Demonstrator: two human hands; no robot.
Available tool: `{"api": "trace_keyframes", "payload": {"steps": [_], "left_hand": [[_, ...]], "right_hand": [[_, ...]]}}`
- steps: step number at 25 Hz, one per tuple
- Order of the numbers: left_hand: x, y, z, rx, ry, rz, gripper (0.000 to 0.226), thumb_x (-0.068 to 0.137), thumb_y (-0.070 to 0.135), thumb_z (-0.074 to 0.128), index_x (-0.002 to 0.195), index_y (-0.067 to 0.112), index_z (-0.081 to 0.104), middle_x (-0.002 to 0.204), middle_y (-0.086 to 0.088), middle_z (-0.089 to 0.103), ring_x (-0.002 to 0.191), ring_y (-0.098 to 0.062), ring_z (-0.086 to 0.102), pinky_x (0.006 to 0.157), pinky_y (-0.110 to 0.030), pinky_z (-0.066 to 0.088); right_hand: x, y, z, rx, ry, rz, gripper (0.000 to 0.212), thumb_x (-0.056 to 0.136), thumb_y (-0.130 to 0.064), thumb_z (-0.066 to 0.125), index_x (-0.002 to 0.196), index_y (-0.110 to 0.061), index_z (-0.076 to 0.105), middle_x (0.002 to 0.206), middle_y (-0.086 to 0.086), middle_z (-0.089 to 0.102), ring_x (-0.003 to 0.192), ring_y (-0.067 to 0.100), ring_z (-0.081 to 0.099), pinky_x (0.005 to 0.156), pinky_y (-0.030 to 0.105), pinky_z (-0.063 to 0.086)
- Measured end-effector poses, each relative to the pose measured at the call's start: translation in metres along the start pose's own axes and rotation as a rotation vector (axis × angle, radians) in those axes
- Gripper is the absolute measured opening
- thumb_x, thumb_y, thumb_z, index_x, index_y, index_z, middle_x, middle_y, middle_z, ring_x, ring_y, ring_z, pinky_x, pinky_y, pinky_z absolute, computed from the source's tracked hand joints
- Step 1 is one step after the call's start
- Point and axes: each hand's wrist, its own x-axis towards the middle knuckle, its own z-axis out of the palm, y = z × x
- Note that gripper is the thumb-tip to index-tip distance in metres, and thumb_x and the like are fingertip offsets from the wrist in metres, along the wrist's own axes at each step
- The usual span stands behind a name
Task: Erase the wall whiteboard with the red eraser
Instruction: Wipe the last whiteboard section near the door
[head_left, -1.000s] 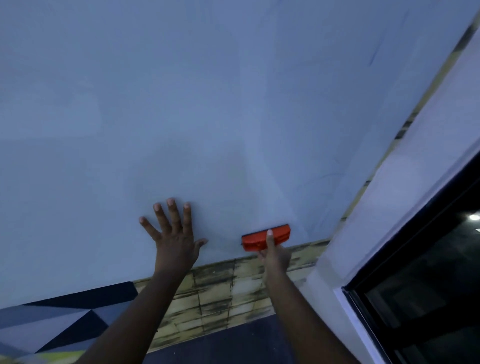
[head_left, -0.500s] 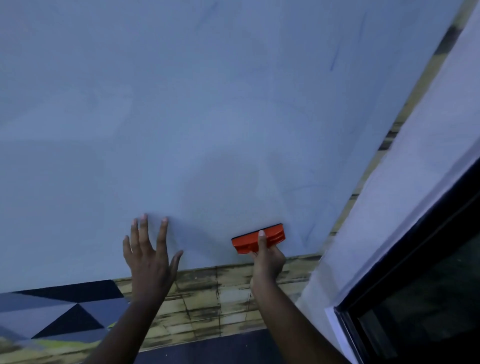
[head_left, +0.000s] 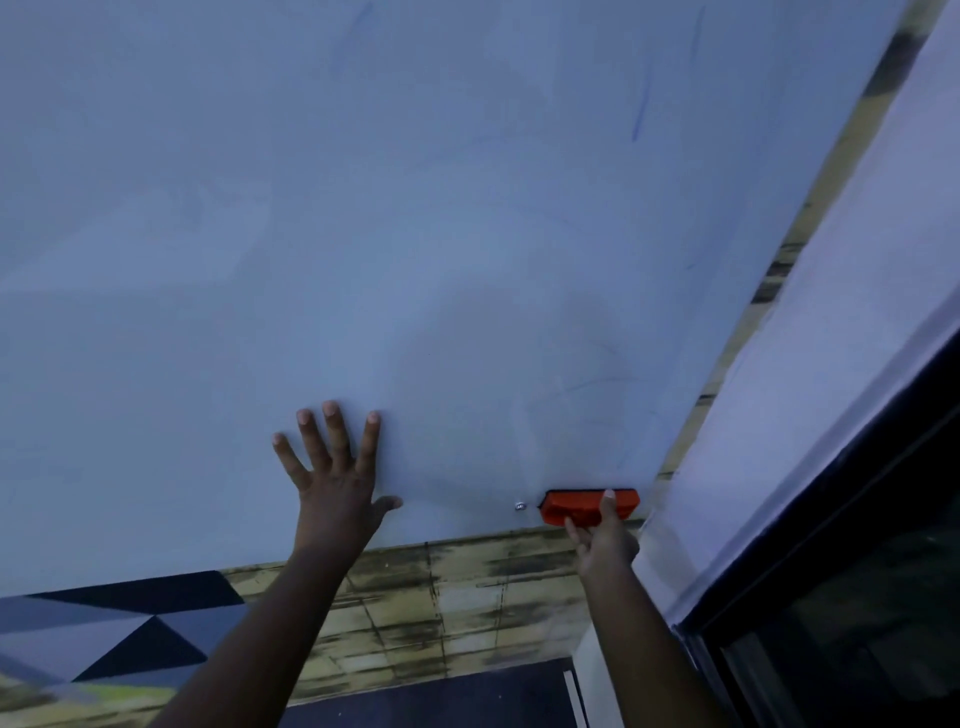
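Red eraser (head_left: 589, 506) lies level, three-to-nine, gripped by the right hand (head_left: 605, 540) at the whiteboard's (head_left: 415, 234) five o'clock corner. Left hand (head_left: 335, 480) presses flat, fingers splayed toward twelve.

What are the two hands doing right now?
Left hand: open, fingers spread flat on the whiteboard.
Right hand: holding the red eraser.

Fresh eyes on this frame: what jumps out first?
The red plastic eraser, gripped by the right hand, sits at the pale whiteboard's lower right corner. The left hand lies spread flat on the board beside it. A faint blue marker streak shows upper right.
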Motion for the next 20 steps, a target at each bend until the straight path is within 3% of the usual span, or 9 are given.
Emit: {"api": "trace_keyframes", "payload": {"steps": [5, 9, 13, 15, 17, 18, 20], "left_hand": [[0.005, 0.002, 0.004, -0.022, -0.05, -0.025, 0.176, 0.04, 0.045, 0.107, 0.17, 0.023, -0.009, 0.171, -0.021, -0.029, 0.155, -0.047, -0.031, 0.119, -0.065, -0.028], [0.004, 0.003, 0.003, -0.048, -0.072, -0.037, 0.176, 0.039, 0.048, 0.106, 0.169, 0.023, -0.009, 0.17, -0.021, -0.03, 0.155, -0.046, -0.032, 0.119, -0.065, -0.029], [0.003, 0.004, 0.002, -0.06, -0.074, -0.039, 0.177, 0.038, 0.049, 0.106, 0.17, 0.023, -0.008, 0.171, -0.021, -0.029, 0.156, -0.046, -0.03, 0.12, -0.065, -0.027], [0.003, 0.004, 0.002, -0.066, -0.069, -0.036, 0.176, 0.038, 0.047, 0.106, 0.17, 0.023, -0.008, 0.171, -0.021, -0.028, 0.156, -0.046, -0.029, 0.12, -0.066, -0.026], [0.002, 0.004, 0.004, -0.065, -0.057, -0.033, 0.176, 0.038, 0.046, 0.107, 0.169, 0.023, -0.009, 0.171, -0.021, -0.028, 0.156, -0.046, -0.03, 0.12, -0.066, -0.026], [0.002, 0.005, 0.005, -0.064, -0.05, -0.033, 0.176, 0.038, 0.046, 0.107, 0.169, 0.023, -0.009, 0.171, -0.021, -0.028, 0.156, -0.046, -0.03, 0.12, -0.066, -0.026], [0.001, 0.006, 0.008, -0.069, -0.037, -0.032, 0.177, 0.037, 0.044, 0.107, 0.17, 0.023, -0.008, 0.171, -0.021, -0.028, 0.156, -0.047, -0.03, 0.119, -0.066, -0.026]], "right_hand": [[0.016, 0.018, -0.013, -0.018, -0.038, 0.015, 0.063, 0.094, -0.035, 0.075, 0.134, 0.007, 0.05, 0.133, 0.027, 0.06, 0.12, 0.041, 0.063, 0.079, 0.041, 0.065], [0.01, 0.053, -0.014, -0.024, -0.107, 0.155, 0.066, 0.095, -0.031, 0.072, 0.141, 0.009, 0.044, 0.135, 0.032, 0.058, 0.12, 0.044, 0.062, 0.097, 0.049, 0.056], [-0.002, 0.07, -0.013, -0.071, -0.155, 0.193, 0.062, 0.095, -0.033, 0.072, 0.136, 0.008, 0.05, 0.129, 0.031, 0.064, 0.098, 0.037, 0.069, 0.081, 0.045, 0.062], [-0.005, 0.058, -0.011, -0.118, -0.106, 0.104, 0.048, 0.092, -0.036, 0.075, 0.116, 0.004, 0.061, 0.123, 0.028, 0.068, 0.103, 0.036, 0.07, 0.09, 0.047, 0.06], [-0.007, 0.031, -0.008, -0.151, -0.007, -0.087, 0.041, 0.085, -0.046, 0.079, 0.093, -0.008, 0.066, 0.11, 0.023, 0.072, 0.09, 0.031, 0.072, 0.073, 0.039, 0.063], [-0.009, 0.015, -0.006, -0.157, 0.033, -0.204, 0.039, 0.083, -0.05, 0.08, 0.09, -0.013, 0.068, 0.105, 0.019, 0.073, 0.084, 0.028, 0.071, 0.062, 0.033, 0.06], [-0.019, -0.013, 0.001, -0.177, 0.065, -0.439, 0.032, 0.086, -0.05, 0.079, 0.1, -0.021, 0.075, 0.102, 0.008, 0.075, 0.088, 0.024, 0.071, 0.068, 0.036, 0.061]]}}
